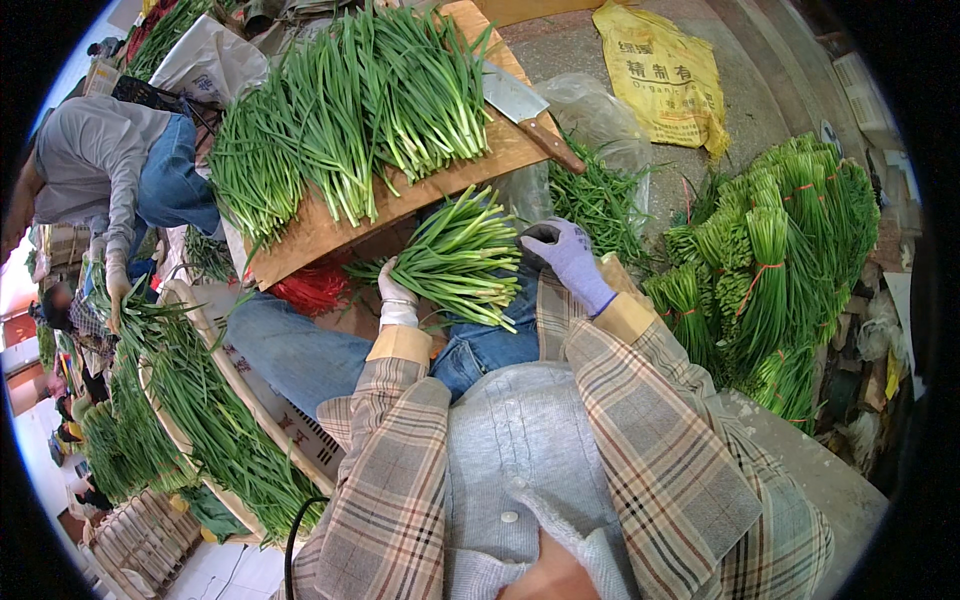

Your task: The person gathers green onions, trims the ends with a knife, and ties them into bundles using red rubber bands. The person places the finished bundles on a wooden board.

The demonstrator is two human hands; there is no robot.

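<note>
A loose bunch of garlic chives (465,259) lies over my lap, its pale stalk ends fanned to the right. My left hand (397,289), in a white glove, grips its leafy side. Just right of the stalk ends is my right hand (566,259), in a lavender glove with dark-coated fingers. Its fingers are bent; whether anything is pinched between them cannot be made out. Beyond my hands, more loose garlic chives (352,120) cover much of a wooden board (330,244). A cleaver (517,97) rests on the board's right side, its wooden handle jutting past the edge.
Red ties (311,289) sit below the board. Banded chive bundles (772,247) are stacked at right. Leaf scraps (596,199) lie by a clear plastic bag (592,105) and a yellow sack (664,79). At left, a person (112,165) reaches toward a chive-filled crate (247,382).
</note>
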